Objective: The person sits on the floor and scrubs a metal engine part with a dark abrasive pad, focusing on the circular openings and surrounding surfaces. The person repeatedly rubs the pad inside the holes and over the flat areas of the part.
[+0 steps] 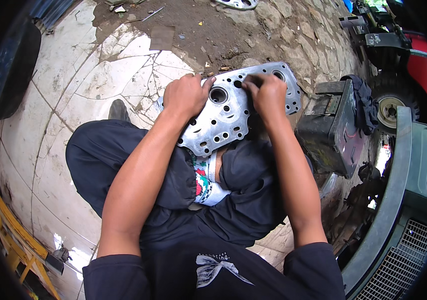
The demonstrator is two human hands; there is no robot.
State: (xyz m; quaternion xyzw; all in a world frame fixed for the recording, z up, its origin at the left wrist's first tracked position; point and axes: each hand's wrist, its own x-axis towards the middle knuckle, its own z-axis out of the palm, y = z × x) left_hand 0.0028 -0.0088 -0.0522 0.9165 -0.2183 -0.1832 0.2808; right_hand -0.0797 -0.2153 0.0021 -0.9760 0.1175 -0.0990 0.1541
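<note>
Spreading across the left side is a cracked floor of pale tiles [48,165], giving way to brown dirt [188,30] further off. Over on the right you've got the front end of a dark green vehicle [426,140], with a wire-mesh grille [398,262]. Between that and the person's bent legs in dark trousers [108,160] there's a beat-up black boxy case [318,140], with a crumpled dark cloth [366,105] draped on its right side. Main piece is the flat silver-grey metal plate [231,115], full of holes, sitting diagonally right in front of the person, near end just over the legs. Left hand [186,95] is gripping its upper left edge. Right hand [269,95] has curled fingers down by a dark round hole [237,84]; can't tell if it's pinching anything.
</note>
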